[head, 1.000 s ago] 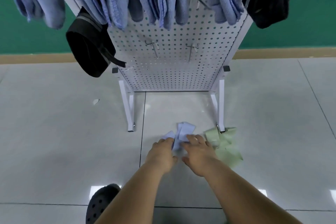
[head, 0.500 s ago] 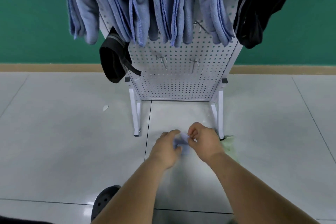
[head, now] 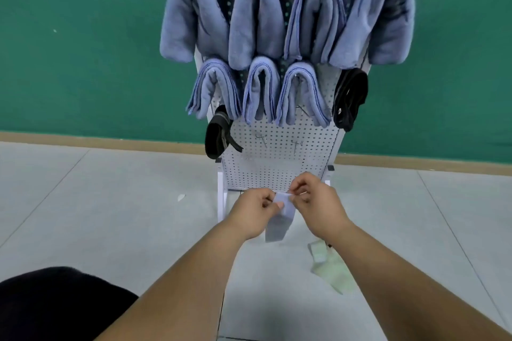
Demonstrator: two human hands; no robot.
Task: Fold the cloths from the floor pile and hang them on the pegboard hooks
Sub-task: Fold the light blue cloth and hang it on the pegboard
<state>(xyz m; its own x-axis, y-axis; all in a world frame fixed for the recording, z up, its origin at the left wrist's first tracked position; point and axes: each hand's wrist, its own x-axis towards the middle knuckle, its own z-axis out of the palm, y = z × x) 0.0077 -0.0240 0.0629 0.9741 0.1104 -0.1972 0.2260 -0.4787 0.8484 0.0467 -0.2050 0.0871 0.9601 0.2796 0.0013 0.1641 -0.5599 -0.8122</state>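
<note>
A small pale blue cloth (head: 278, 223) hangs in the air between my hands, low in front of the white pegboard (head: 277, 158). My left hand (head: 253, 212) pinches its top left corner and my right hand (head: 315, 202) pinches its top right edge. A pale green cloth (head: 328, 266) lies on the floor by the board's right foot, partly hidden behind my right forearm. Two bare hooks (head: 261, 139) stick out of the board's lower part. Several folded blue towels (head: 257, 91) hang on the hooks above them.
A black strap item (head: 217, 137) hangs at the board's left edge and a black cloth (head: 350, 98) at its right. The pegboard's white leg (head: 221, 201) stands on grey floor tiles. Behind it is a green wall. My dark-clothed knee (head: 55, 302) fills the lower left.
Both hands have lifted the pale blue cloth off the floor and now hold it by its top edge. The view has tilted up, showing more towels on the board.
</note>
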